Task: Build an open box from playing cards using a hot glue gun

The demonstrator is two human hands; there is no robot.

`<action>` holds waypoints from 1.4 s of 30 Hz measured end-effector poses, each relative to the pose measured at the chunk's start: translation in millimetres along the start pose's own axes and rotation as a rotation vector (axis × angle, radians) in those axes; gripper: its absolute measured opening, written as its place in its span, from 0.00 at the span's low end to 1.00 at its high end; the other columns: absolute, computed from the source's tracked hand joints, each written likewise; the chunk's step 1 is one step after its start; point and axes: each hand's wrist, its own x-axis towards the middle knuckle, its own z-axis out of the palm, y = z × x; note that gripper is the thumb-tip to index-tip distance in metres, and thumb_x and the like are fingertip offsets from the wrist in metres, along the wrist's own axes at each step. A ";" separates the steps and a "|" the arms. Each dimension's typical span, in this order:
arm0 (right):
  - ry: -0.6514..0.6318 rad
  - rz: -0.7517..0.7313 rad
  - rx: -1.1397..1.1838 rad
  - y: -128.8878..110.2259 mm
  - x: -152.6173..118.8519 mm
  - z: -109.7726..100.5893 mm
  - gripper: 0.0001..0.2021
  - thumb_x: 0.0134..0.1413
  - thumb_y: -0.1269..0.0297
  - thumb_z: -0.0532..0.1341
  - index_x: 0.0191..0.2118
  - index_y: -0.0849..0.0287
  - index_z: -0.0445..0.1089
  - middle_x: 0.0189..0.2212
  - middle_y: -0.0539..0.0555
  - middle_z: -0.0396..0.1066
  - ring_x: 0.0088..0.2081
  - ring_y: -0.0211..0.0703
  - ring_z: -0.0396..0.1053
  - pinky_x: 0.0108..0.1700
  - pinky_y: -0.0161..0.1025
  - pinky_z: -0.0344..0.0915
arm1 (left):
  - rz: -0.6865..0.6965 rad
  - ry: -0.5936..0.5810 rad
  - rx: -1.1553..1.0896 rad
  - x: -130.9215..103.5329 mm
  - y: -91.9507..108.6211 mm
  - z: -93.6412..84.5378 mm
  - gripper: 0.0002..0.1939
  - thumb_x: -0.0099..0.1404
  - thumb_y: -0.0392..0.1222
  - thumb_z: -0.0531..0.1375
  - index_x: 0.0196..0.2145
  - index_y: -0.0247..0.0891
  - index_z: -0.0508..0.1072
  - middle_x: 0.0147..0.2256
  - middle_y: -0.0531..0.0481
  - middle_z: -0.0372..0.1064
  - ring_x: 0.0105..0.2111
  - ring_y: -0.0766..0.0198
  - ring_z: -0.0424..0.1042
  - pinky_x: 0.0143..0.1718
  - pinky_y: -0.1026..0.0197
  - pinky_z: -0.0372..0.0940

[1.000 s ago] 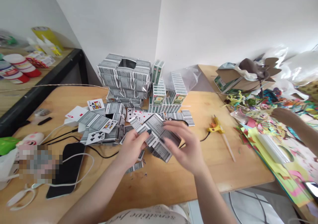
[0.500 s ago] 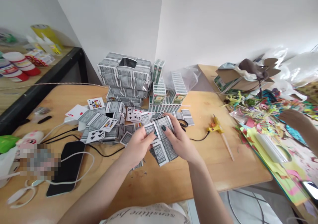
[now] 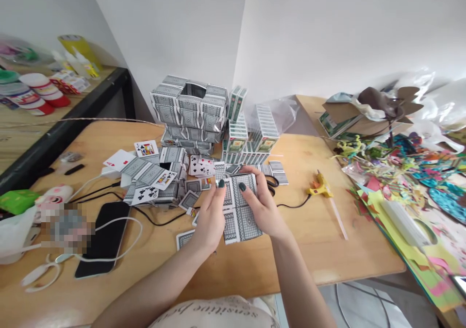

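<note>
Card panel (image 3: 247, 216) gripped from both sides

Head view, and here it is: the panel, grey patterned backs facing up, sits between 2 working hands over the near part of the surface (image 3: 309, 243). The left hand (image 3: 211, 219) pinches the left edge, thumb in front, fingers mostly hidden behind. The right hand (image 3: 265, 206) has the upper right, thumb pressed on the face, fingers curled around the top edge. Whether the lower edge touches down, I can't tell.

It should handle light and springy, slick on the printed faces, quick to crease at the folds; the side edges look the best place for a gentle pinch.

Now the writing! Beyond the hands, beside a card-built block (image 3: 187, 107), stand green card boxes (image 3: 237, 144), their labels too small to read. Left of the hands, a loose card (image 3: 146, 148) shows its J. Right of them lies a yellow glue gun (image 3: 320, 187), no brand legible. And nearest the body, the shirt (image 3: 218, 318) reads "sensitive", the next word incomplete.
</note>
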 end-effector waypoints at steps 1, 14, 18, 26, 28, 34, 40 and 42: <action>0.006 0.005 -0.006 -0.2 -0.9 0.4 0.15 0.58 0.61 0.50 0.51 0.52 0.51 0.48 0.54 0.58 0.50 0.40 0.58 0.53 0.40 0.57 | -0.009 0.029 -0.023 -0.4 0.0 1.1 0.20 0.62 0.52 0.50 0.47 0.39 0.67 0.44 0.48 0.70 0.46 0.58 0.67 0.49 0.57 0.61; 0.054 0.000 -0.007 0.1 -3.7 2.9 0.12 0.58 0.61 0.50 0.48 0.52 0.52 0.47 0.53 0.57 0.49 0.42 0.57 0.52 0.43 0.55 | 0.025 0.141 -0.033 -0.2 -0.1 8.3 0.17 0.60 0.51 0.54 0.40 0.37 0.70 0.37 0.48 0.72 0.41 0.58 0.69 0.47 0.57 0.60; 0.052 -0.010 0.022 2.2 -3.5 4.3 0.11 0.58 0.61 0.50 0.47 0.51 0.53 0.48 0.53 0.56 0.51 0.42 0.56 0.53 0.43 0.54 | 0.034 0.126 0.026 -0.2 -0.3 7.7 0.17 0.61 0.52 0.53 0.39 0.37 0.70 0.35 0.49 0.72 0.37 0.60 0.69 0.42 0.59 0.62; 0.137 0.000 0.125 7.7 -4.5 5.1 0.11 0.57 0.60 0.52 0.45 0.52 0.55 0.48 0.53 0.57 0.51 0.42 0.56 0.54 0.44 0.53 | 0.072 -0.083 0.106 6.3 12.5 -0.8 0.17 0.62 0.51 0.52 0.37 0.36 0.70 0.34 0.48 0.71 0.36 0.60 0.68 0.41 0.60 0.60; 0.140 0.009 0.121 6.6 -3.3 4.9 0.10 0.56 0.60 0.53 0.44 0.52 0.55 0.47 0.54 0.58 0.50 0.42 0.57 0.53 0.44 0.54 | 0.068 -0.111 0.150 9.0 15.3 -5.9 0.18 0.62 0.52 0.50 0.33 0.35 0.70 0.31 0.49 0.70 0.33 0.61 0.67 0.38 0.60 0.61; 0.164 0.024 0.144 0.5 3.1 6.2 0.05 0.56 0.61 0.54 0.38 0.54 0.57 0.41 0.52 0.62 0.44 0.41 0.61 0.49 0.43 0.56 | 0.118 -0.136 0.418 13.8 24.7 -15.5 0.19 0.63 0.52 0.47 0.24 0.36 0.64 0.23 0.52 0.63 0.27 0.64 0.62 0.32 0.62 0.58; 0.156 0.007 0.198 0.4 6.1 7.8 0.04 0.55 0.64 0.54 0.34 0.54 0.56 0.40 0.51 0.62 0.44 0.40 0.60 0.47 0.41 0.56 | 0.181 -0.158 0.470 16.3 26.7 -18.0 0.18 0.64 0.50 0.46 0.21 0.38 0.58 0.22 0.54 0.58 0.25 0.66 0.58 0.28 0.63 0.55; 0.166 -0.003 0.181 0.3 6.3 8.3 0.04 0.56 0.64 0.53 0.33 0.54 0.56 0.39 0.51 0.62 0.43 0.39 0.60 0.47 0.40 0.55 | 0.190 -0.166 0.471 16.7 24.4 -18.4 0.18 0.64 0.49 0.45 0.20 0.38 0.55 0.21 0.55 0.54 0.24 0.67 0.55 0.27 0.64 0.53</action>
